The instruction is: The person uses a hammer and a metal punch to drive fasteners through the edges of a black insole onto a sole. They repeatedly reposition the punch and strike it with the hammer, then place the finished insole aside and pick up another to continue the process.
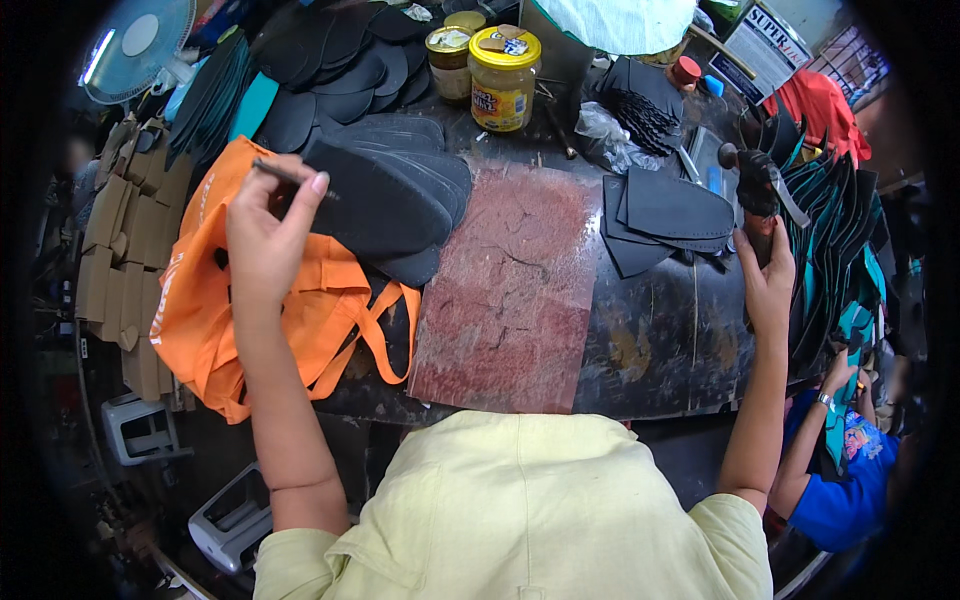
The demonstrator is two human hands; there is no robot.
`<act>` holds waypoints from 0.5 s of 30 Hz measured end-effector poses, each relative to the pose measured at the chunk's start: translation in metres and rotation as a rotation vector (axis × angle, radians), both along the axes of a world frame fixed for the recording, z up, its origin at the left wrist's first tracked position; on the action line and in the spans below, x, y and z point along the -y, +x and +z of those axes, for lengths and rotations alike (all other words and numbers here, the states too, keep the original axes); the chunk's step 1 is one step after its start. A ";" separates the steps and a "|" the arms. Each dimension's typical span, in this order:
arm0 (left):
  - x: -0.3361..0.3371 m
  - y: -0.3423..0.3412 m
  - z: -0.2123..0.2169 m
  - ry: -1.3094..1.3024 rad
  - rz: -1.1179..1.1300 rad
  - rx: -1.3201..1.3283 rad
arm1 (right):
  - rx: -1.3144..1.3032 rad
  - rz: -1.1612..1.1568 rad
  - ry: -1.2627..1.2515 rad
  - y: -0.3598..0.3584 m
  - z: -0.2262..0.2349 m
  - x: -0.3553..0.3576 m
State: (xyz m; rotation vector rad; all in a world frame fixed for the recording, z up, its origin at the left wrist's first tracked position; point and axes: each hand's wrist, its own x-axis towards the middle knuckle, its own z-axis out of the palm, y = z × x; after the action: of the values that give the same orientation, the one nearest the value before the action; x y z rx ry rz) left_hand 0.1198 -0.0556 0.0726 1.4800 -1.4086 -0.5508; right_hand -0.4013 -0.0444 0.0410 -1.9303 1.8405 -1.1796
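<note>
The left hand [265,235] pinches a thin dark tool [285,176] over the orange bag [200,300], touching a black sole [375,205] that tops a stack. A reddish slab [515,290] lies mid-worktop [650,345]. Right of it sit cut black pieces [665,215]. The right hand [768,280] grips a hammer [757,190].

Hammer handle [762,235] hidden in right hand [768,285]

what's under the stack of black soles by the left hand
The black soles rest partly on an orange bag and partly on the dark table. Whatever the stack covers beneath is hidden.
</note>
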 end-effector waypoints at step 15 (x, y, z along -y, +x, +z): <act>0.045 -0.121 -0.052 -0.128 -0.499 0.388 | -0.209 0.541 0.432 0.111 0.023 -0.051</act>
State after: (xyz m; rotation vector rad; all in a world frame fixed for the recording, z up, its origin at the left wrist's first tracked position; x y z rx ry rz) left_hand -0.0011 -0.1010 0.0210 1.1678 -2.1048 -0.4760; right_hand -0.2905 0.0070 0.0636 -2.1344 1.3605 -0.3913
